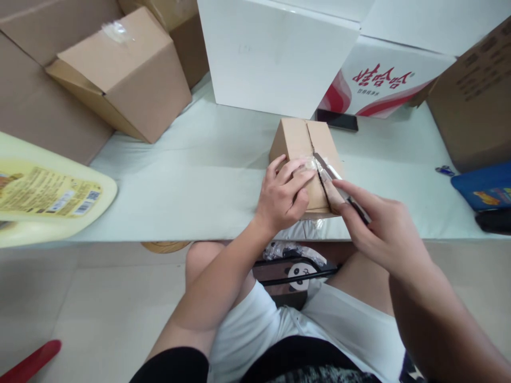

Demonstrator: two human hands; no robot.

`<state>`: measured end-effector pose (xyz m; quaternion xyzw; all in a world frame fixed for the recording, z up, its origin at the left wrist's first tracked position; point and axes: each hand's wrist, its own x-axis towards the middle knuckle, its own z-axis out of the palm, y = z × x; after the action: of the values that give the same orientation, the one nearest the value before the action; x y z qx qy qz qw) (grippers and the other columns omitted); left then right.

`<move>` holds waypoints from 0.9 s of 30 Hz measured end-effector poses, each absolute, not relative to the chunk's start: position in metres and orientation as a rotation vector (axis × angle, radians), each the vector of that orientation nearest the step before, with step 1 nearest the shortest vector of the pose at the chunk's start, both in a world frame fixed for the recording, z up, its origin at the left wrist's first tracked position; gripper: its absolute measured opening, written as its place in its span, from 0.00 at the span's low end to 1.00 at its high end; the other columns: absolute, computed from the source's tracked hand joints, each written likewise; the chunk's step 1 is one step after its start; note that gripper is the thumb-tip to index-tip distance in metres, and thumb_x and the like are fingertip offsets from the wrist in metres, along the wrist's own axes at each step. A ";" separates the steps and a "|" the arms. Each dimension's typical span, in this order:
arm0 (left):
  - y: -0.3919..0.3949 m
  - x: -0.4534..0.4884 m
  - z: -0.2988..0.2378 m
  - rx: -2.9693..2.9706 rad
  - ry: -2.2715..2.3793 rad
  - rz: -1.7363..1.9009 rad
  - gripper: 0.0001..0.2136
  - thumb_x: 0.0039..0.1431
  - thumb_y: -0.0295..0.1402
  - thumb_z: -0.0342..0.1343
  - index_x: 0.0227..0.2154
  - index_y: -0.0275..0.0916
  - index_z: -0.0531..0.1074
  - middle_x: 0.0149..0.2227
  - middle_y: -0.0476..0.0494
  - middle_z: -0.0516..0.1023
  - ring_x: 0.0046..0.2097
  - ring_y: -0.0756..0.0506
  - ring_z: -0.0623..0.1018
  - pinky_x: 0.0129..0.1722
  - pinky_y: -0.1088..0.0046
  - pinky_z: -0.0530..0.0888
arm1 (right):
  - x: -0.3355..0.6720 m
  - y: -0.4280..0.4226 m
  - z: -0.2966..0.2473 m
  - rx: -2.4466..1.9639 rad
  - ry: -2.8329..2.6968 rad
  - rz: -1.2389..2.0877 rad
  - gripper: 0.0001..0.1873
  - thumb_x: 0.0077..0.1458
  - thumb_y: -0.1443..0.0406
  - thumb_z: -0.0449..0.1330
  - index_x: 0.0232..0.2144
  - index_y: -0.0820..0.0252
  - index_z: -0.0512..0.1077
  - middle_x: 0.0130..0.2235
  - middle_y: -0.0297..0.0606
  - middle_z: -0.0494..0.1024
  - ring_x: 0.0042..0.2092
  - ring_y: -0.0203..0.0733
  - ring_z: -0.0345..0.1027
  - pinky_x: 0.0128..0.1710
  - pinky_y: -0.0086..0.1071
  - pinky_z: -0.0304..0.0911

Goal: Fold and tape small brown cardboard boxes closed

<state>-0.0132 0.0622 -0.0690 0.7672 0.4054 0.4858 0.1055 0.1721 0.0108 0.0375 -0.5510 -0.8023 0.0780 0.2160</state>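
A small brown cardboard box (295, 135) sits near the front of the table, with a seam running along its top and clear tape (307, 164) across it. My left hand (281, 194) holds the box from its left side, fingers bent over the left flap and the tape. In my right hand (379, 223) is a knife (324, 165), gripped by its dark handle with the index finger stretched along it. The tip of the blade meets the seam near the tape. My fingers hide part of the handle.
A black phone (337, 120) lies behind the box. White boxes (275, 58) and larger cardboard boxes (131, 74) line the back. A yellow bottle (51, 197) stands at left, a blue packet (485, 186) at right. The table's front edge runs just above my knees.
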 end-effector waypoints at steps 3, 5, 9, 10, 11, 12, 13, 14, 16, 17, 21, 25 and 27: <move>0.063 -0.012 -0.069 2.262 1.178 1.445 0.21 0.68 0.36 0.42 0.54 0.37 0.76 0.60 0.36 0.75 0.63 0.39 0.72 0.72 0.51 0.59 | 0.166 0.014 0.039 -1.534 -2.263 0.135 0.21 0.64 0.61 0.53 0.52 0.60 0.80 0.26 0.39 0.79 0.22 0.40 0.69 0.25 0.33 0.61; 0.063 -0.012 -0.069 2.259 1.179 1.458 0.21 0.68 0.36 0.42 0.53 0.37 0.76 0.60 0.36 0.75 0.62 0.40 0.73 0.72 0.52 0.59 | 0.161 0.018 0.040 -1.571 -2.278 0.059 0.22 0.62 0.62 0.52 0.51 0.60 0.80 0.22 0.37 0.76 0.20 0.39 0.65 0.23 0.33 0.58; 0.062 -0.010 -0.070 2.246 1.204 1.496 0.21 0.68 0.36 0.42 0.53 0.37 0.77 0.59 0.36 0.76 0.63 0.40 0.72 0.72 0.54 0.59 | 0.151 0.025 0.042 -1.614 -2.326 -0.082 0.23 0.60 0.63 0.51 0.49 0.59 0.82 0.22 0.39 0.76 0.20 0.41 0.64 0.23 0.33 0.52; 0.062 -0.010 -0.070 2.241 1.211 1.504 0.21 0.68 0.36 0.42 0.53 0.38 0.78 0.59 0.36 0.76 0.63 0.40 0.72 0.72 0.54 0.60 | 0.149 0.025 0.044 -1.607 -2.340 -0.104 0.23 0.59 0.64 0.51 0.49 0.59 0.82 0.23 0.40 0.77 0.21 0.42 0.65 0.23 0.33 0.51; 0.063 -0.009 -0.070 2.238 1.216 1.509 0.21 0.68 0.36 0.42 0.53 0.38 0.78 0.59 0.37 0.76 0.63 0.40 0.72 0.71 0.54 0.60 | 0.147 0.024 0.045 -1.600 -2.355 -0.119 0.24 0.59 0.64 0.50 0.49 0.59 0.82 0.23 0.40 0.78 0.21 0.42 0.65 0.23 0.33 0.51; 0.063 -0.009 -0.071 2.235 1.219 1.508 0.22 0.68 0.36 0.42 0.53 0.38 0.78 0.59 0.37 0.76 0.63 0.40 0.72 0.71 0.54 0.60 | 0.146 0.023 0.047 -1.591 -2.374 -0.128 0.24 0.59 0.64 0.50 0.49 0.59 0.82 0.23 0.40 0.78 0.21 0.42 0.65 0.23 0.33 0.50; 0.063 -0.009 -0.071 2.236 1.220 1.504 0.22 0.68 0.36 0.42 0.53 0.39 0.78 0.59 0.38 0.76 0.63 0.40 0.72 0.71 0.54 0.60 | 0.146 0.021 0.049 -1.579 -2.397 -0.135 0.23 0.59 0.64 0.50 0.49 0.60 0.82 0.23 0.40 0.77 0.20 0.42 0.65 0.23 0.33 0.50; 0.063 -0.009 -0.072 2.237 1.223 1.496 0.22 0.67 0.36 0.42 0.53 0.39 0.78 0.59 0.38 0.76 0.63 0.40 0.71 0.71 0.54 0.61 | 0.146 0.019 0.052 -1.567 -2.418 -0.141 0.23 0.59 0.64 0.50 0.48 0.60 0.82 0.22 0.39 0.76 0.20 0.42 0.64 0.22 0.33 0.49; 0.064 -0.009 -0.072 2.240 1.236 1.476 0.22 0.68 0.37 0.42 0.53 0.40 0.78 0.60 0.39 0.76 0.63 0.39 0.71 0.71 0.53 0.61 | 0.149 0.014 0.055 -1.544 -2.455 -0.143 0.23 0.59 0.64 0.50 0.48 0.61 0.82 0.20 0.38 0.74 0.19 0.41 0.62 0.22 0.33 0.49; 0.064 -0.010 -0.072 2.243 1.246 1.465 0.22 0.68 0.37 0.42 0.53 0.40 0.78 0.60 0.39 0.76 0.64 0.39 0.70 0.70 0.53 0.61 | 0.151 0.011 0.057 -1.526 -2.468 -0.141 0.23 0.59 0.64 0.50 0.47 0.62 0.82 0.19 0.37 0.73 0.18 0.40 0.62 0.22 0.33 0.49; 0.063 -0.010 -0.073 2.258 1.261 1.445 0.22 0.68 0.38 0.42 0.53 0.40 0.78 0.60 0.39 0.75 0.64 0.38 0.70 0.70 0.52 0.62 | 0.156 0.006 0.056 -1.489 -2.480 -0.118 0.23 0.59 0.65 0.51 0.47 0.63 0.82 0.16 0.35 0.70 0.18 0.39 0.60 0.22 0.32 0.50; 0.064 -0.009 -0.073 2.271 1.214 1.474 0.21 0.68 0.37 0.42 0.52 0.39 0.78 0.59 0.37 0.76 0.62 0.40 0.72 0.71 0.53 0.60 | 0.150 0.012 0.054 -1.564 -2.445 -0.129 0.23 0.58 0.65 0.51 0.47 0.62 0.82 0.15 0.35 0.68 0.18 0.39 0.59 0.22 0.32 0.48; 0.064 -0.009 -0.073 2.262 1.218 1.475 0.22 0.68 0.37 0.42 0.52 0.38 0.78 0.59 0.37 0.77 0.62 0.40 0.73 0.71 0.54 0.60 | 0.144 0.017 0.055 -1.620 -2.451 -0.145 0.24 0.56 0.66 0.50 0.46 0.61 0.83 0.18 0.37 0.72 0.19 0.39 0.61 0.23 0.32 0.47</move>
<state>-0.0090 0.0640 -0.0729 0.7604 0.4096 0.4960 0.0895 0.1436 0.0169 0.0548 -0.5481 -0.8290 -0.0491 0.0998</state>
